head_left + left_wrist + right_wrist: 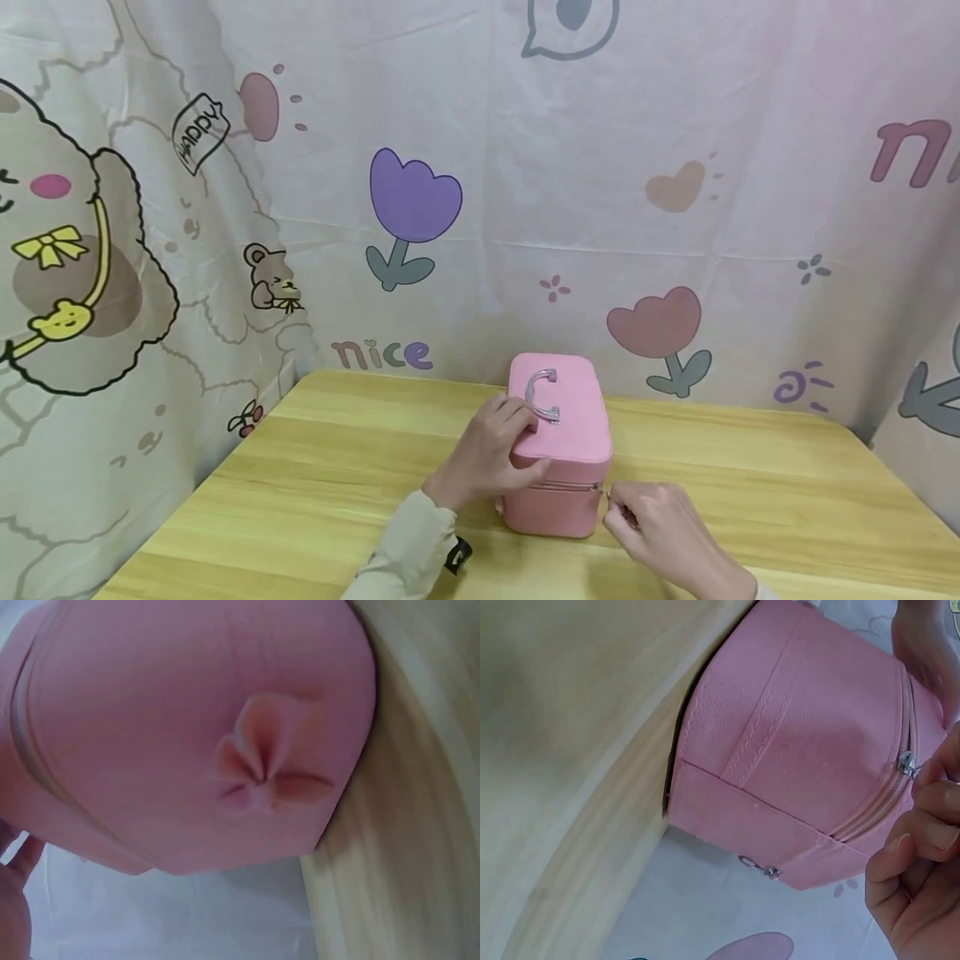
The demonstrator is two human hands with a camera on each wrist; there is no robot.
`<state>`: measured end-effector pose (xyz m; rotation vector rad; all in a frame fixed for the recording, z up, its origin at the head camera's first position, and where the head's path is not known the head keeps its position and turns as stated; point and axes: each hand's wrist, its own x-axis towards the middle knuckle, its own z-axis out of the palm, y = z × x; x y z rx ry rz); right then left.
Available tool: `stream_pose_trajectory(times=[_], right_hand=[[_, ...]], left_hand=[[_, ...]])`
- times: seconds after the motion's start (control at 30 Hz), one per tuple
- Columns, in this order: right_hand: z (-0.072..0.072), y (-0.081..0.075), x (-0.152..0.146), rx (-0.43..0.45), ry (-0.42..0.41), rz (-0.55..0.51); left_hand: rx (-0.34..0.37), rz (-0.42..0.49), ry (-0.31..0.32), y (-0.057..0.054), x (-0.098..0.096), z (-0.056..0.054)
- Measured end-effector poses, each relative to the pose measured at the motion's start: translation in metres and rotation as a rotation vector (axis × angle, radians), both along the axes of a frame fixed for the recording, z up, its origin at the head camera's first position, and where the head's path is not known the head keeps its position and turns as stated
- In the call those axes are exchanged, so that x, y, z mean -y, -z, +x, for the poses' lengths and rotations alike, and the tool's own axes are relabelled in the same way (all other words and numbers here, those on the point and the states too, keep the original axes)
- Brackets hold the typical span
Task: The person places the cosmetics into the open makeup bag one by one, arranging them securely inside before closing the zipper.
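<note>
A pink cosmetic case point(555, 514) stands upright on the table, its lid down and a silver handle point(532, 392) on top. My left hand point(487, 443) holds the lid's near left corner, fingers bent over the top and thumb along the front edge. At the front right corner my right hand point(660, 527) pinches the pull of the metal zipper slider point(906, 763). Behind that slider the zipper seam gapes a little, in the right wrist view. A pink bow point(262, 776) decorates the case wall in the left wrist view.
The case stands on a wood-grain table point(300, 475). Behind it hangs a printed cloth point(525, 208) with flowers and bears. A small metal ring fitting point(771, 872) hangs on the case's side. A black strap point(457, 555) shows at my left sleeve.
</note>
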<state>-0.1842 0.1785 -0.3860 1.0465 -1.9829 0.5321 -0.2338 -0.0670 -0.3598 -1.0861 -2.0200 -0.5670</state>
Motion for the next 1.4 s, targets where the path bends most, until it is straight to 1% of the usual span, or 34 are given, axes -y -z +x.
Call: stream_pose_trajectory(times=[0.13,0.23,0.33,0.5,0.6,0.7,0.83,0.9,1.0,1.1,1.27,1.4], right_hand=[[0.000,-0.001,0.003,-0.001,-0.002,-0.006],[0.001,-0.002,0.009,-0.010,-0.032,0.000],[0.002,-0.001,0.017,-0.019,-0.046,0.000],[0.004,-0.001,0.026,-0.030,-0.001,-0.001],[0.005,-0.001,0.029,-0.012,0.032,0.010],[0.007,-0.003,0.030,0.028,0.062,0.015],[0.009,-0.004,0.031,0.055,0.086,0.008],[0.010,-0.005,0.033,0.054,0.083,0.008],[0.010,-0.005,0.037,0.062,0.070,0.012],[0.011,-0.004,0.043,0.052,0.066,0.025],[0.012,0.001,0.053,0.047,0.052,0.044],[0.013,0.006,0.056,0.043,0.029,0.035]], left_hand=[[-0.059,-0.011,0.000,0.001,0.001,-0.003],[-0.121,-0.013,-0.011,0.002,0.001,-0.006],[-0.159,0.001,-0.024,0.003,0.000,-0.008],[-0.185,0.045,-0.054,0.005,-0.003,-0.007],[-0.179,0.079,-0.076,0.005,-0.005,-0.004],[-0.151,0.113,-0.095,0.005,-0.007,0.000],[-0.120,0.128,-0.117,0.004,-0.010,0.004],[-0.124,0.124,-0.130,0.004,-0.012,0.006],[-0.154,0.117,-0.153,0.003,-0.016,0.007],[-0.179,0.118,-0.178,0.004,-0.020,0.007],[-0.175,0.143,-0.210,0.005,-0.027,0.012],[-0.180,0.143,-0.245,0.007,-0.034,0.017]])
